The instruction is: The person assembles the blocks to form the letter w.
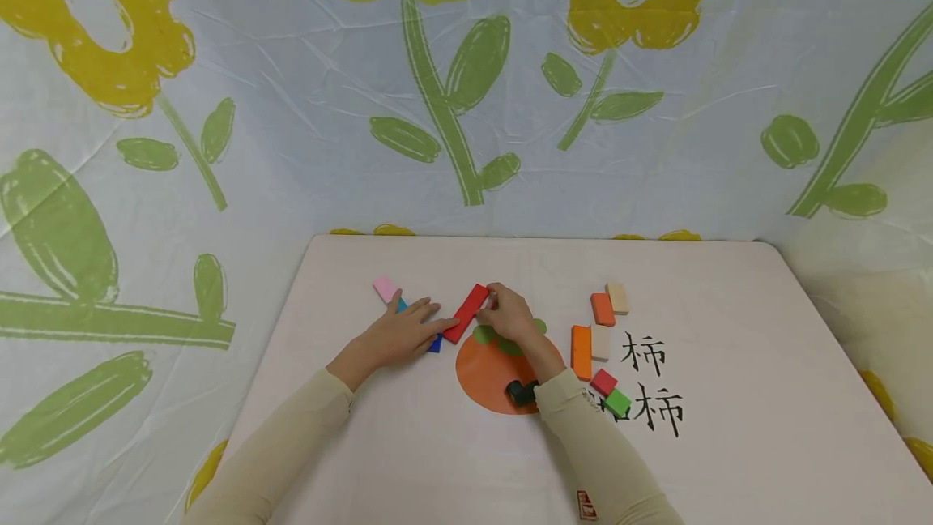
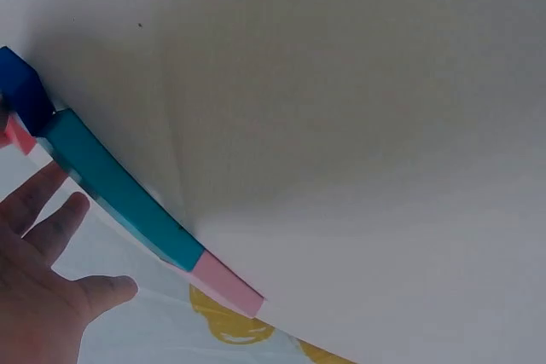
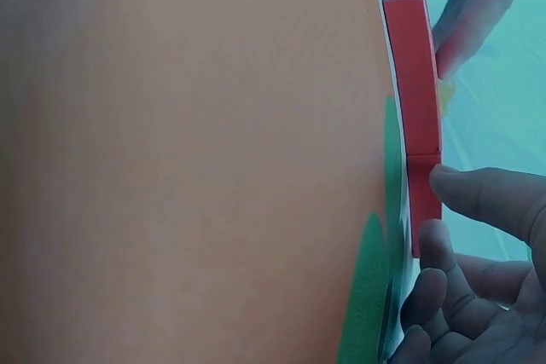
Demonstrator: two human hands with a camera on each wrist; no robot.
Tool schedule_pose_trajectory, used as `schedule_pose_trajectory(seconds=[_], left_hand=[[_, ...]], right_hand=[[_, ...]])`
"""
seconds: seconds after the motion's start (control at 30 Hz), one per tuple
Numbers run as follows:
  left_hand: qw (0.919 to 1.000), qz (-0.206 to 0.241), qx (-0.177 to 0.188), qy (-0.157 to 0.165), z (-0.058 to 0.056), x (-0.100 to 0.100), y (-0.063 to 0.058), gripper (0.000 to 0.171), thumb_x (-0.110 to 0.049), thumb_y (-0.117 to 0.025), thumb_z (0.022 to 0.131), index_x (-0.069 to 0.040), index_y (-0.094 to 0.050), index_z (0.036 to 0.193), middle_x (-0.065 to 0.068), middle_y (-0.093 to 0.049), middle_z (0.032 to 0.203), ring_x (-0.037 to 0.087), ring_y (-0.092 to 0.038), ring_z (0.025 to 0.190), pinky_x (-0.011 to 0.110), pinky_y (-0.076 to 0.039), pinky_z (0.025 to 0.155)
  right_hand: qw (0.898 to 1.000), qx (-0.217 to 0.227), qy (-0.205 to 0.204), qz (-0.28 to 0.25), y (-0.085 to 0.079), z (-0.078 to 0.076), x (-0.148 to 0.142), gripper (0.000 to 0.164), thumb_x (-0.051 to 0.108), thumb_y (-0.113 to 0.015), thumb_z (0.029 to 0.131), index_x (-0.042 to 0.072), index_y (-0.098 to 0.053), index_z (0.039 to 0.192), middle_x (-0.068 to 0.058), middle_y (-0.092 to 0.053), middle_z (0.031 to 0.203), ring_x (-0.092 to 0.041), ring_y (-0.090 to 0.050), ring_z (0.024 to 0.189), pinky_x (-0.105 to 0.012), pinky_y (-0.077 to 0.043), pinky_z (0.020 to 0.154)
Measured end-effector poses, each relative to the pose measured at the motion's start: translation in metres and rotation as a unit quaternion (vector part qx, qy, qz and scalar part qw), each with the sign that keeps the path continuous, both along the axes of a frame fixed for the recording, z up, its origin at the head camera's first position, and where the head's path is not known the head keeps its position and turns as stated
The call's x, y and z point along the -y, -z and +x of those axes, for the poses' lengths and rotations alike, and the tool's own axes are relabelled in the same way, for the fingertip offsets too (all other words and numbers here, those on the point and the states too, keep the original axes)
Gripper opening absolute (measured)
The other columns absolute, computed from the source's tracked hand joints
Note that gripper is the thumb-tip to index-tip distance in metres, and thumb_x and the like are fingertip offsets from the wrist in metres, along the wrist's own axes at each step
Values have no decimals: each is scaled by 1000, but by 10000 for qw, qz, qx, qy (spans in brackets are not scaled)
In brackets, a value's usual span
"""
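A row of blocks bends across the table: a pink block (image 1: 385, 288), a light blue block (image 2: 124, 189), a dark blue block (image 1: 436, 344) and a long red block (image 1: 466, 314). Over the blue blocks lies my left hand (image 1: 404, 335), fingers spread, one fingertip at the red block's near end. It partly hides the blue blocks in the head view. My right hand (image 1: 510, 314) pinches a short red block (image 3: 424, 198) between thumb and finger. That short block meets the long red block end to end in the right wrist view.
Right of my right forearm lie orange blocks (image 1: 581, 352), pale wooden blocks (image 1: 616, 298), a small red block (image 1: 603, 382) and a green block (image 1: 618, 403). A black object (image 1: 521, 393) is beside my right wrist, over the printed orange fruit (image 1: 477, 375). Flowered cloth (image 1: 291, 144) surrounds the table.
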State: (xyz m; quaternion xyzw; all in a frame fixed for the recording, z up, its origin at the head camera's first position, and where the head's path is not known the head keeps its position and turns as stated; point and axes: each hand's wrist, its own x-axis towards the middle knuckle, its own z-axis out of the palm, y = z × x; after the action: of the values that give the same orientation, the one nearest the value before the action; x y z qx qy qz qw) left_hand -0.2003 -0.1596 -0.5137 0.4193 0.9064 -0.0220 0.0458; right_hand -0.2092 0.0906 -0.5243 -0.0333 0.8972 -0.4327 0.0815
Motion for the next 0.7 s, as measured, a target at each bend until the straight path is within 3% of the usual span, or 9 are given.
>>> schedule_pose_trajectory(seconds=[0.23, 0.43, 0.57, 0.7], left_hand=[[9997, -6, -205, 98, 1, 0, 2, 48, -28, -54, 104, -32, -45, 150, 11, -51, 145, 35, -45, 135, 74, -23, 105], [9993, -14, -345, 157, 2, 0, 4, 49, -26, -56, 103, -31, -46, 151, 12, -51, 144, 33, -46, 134, 74, -23, 106], [9992, -20, -385, 109, 2, 1, 6, 49, -25, -52, 105, -29, -41, 153, 13, -48, 147, 33, -43, 137, 72, -22, 108], [9991, 298, -310, -11, 0, 0, 5, 48, -28, -49, 107, -24, -40, 153, 15, -47, 148, 34, -41, 138, 69, -24, 108]], right_hand=[[10000, -11, 33, -43, -1, 2, -1, 56, 9, -72, 90, -4, -50, 140, -4, -60, 87, -19, -54, 77, -33, -48, 73], [9999, -93, 37, -107, -14, 9, -7, 54, 11, -72, 92, -3, -52, 140, -5, -62, 89, -18, -55, 74, -31, -48, 68], [9994, -212, 39, -289, -26, 20, -20, 52, 14, -70, 95, -2, -52, 141, -7, -61, 95, -17, -49, 64, -28, -43, 58], [9971, -685, 70, -329, -38, 40, -41, 48, 12, -71, 94, -2, -55, 137, -7, -61, 93, -16, -42, 58, -26, -36, 51]])
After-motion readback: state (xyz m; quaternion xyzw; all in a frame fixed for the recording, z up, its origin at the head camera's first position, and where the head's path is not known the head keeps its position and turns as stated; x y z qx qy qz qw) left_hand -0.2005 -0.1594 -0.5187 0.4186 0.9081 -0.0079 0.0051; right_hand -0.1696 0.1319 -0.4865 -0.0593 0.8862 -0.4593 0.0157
